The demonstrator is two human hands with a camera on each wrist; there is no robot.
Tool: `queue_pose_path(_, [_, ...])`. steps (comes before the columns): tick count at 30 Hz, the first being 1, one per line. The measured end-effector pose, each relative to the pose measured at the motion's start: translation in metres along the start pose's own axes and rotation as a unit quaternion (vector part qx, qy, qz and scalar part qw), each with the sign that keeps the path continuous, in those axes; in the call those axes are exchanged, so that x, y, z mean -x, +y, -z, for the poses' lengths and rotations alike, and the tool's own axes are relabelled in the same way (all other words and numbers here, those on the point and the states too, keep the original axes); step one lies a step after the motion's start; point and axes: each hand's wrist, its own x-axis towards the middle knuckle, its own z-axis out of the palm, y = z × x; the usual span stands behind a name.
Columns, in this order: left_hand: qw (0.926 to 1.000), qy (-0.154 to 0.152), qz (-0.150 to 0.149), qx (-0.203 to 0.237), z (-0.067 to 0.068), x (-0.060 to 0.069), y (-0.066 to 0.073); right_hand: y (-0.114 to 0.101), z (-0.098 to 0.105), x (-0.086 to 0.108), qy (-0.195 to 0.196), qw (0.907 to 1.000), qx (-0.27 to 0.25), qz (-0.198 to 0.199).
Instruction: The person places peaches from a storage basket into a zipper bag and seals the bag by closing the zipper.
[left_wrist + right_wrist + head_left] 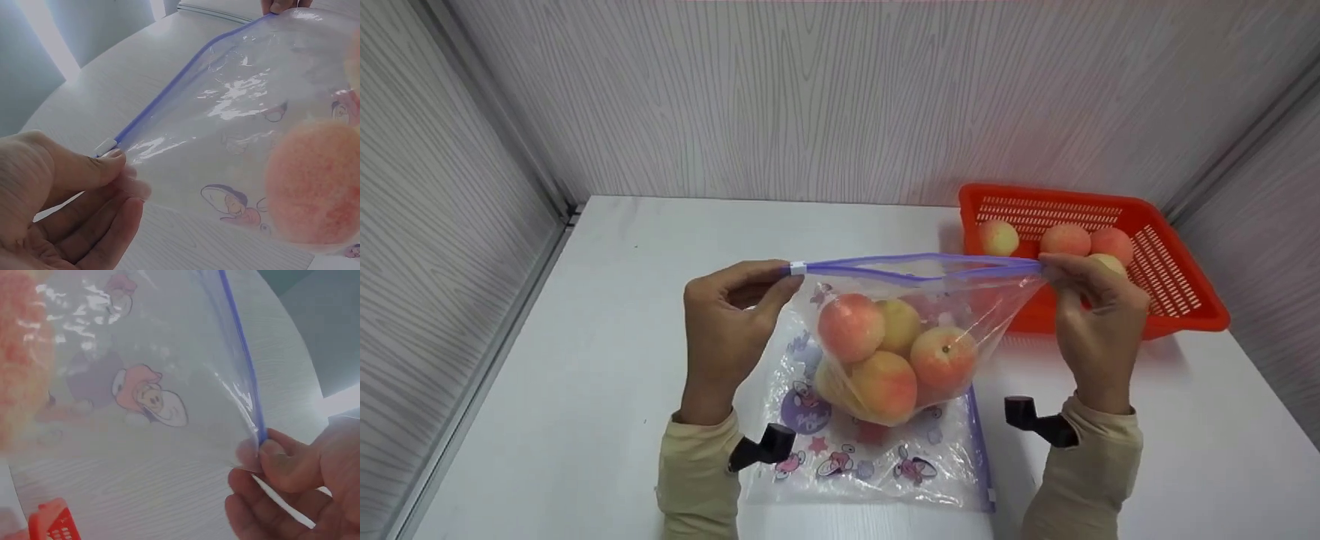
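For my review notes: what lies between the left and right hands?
The clear bag of fruit, its purple zip edge running from the left hand to the right hand, as the head view shows.

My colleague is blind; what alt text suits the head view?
A person's left hand and right hand hold a clear bag of peach-like fruit by its purple top corners. Beneath lies a printed bag on a white table; at right, a red basket holds more fruit.

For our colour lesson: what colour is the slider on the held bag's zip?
The slider is white, shown best in the head view.
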Motion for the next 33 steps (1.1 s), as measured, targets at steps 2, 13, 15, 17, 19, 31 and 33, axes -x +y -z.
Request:
queue_pose_path(2, [1.0, -0.008, -0.004, 0.004, -0.001, 0.0, 0.001, -0.007, 0.003, 0.002, -0.013, 0.9991, 0.04, 0.006])
queue_pose_path(13, [0.9996, -0.008, -0.029, -0.001, -0.014, 0.002, 0.0, -0.074, -0.032, 0.015, -0.031, 0.9864, 0.029, 0.159])
queue_pose_path(15, [0.9995, -0.007, -0.03, -0.004, -0.015, 0.002, 0.0, -0.084, -0.045, 0.015, -0.062, 0.9808, 0.047, 0.179])
queue_pose_path(17, [0.9995, -0.006, -0.031, -0.007, -0.017, 0.002, 0.0, -0.092, -0.056, 0.013, -0.097, 0.9722, 0.075, 0.199])
queue_pose_path(19, [0.9994, -0.005, -0.032, -0.009, -0.019, 0.001, 0.0, -0.1, -0.068, 0.012, -0.126, 0.9611, 0.107, 0.221])
queue_pose_path(31, [0.9987, 0.0, -0.039, -0.033, -0.028, -0.001, -0.004, -0.112, -0.111, 0.011, -0.206, 0.9195, 0.198, 0.271])
queue_pose_path(33, [0.9987, 0.002, -0.041, -0.032, -0.03, -0.002, -0.005, -0.11, -0.115, 0.011, -0.201, 0.9183, 0.199, 0.277])
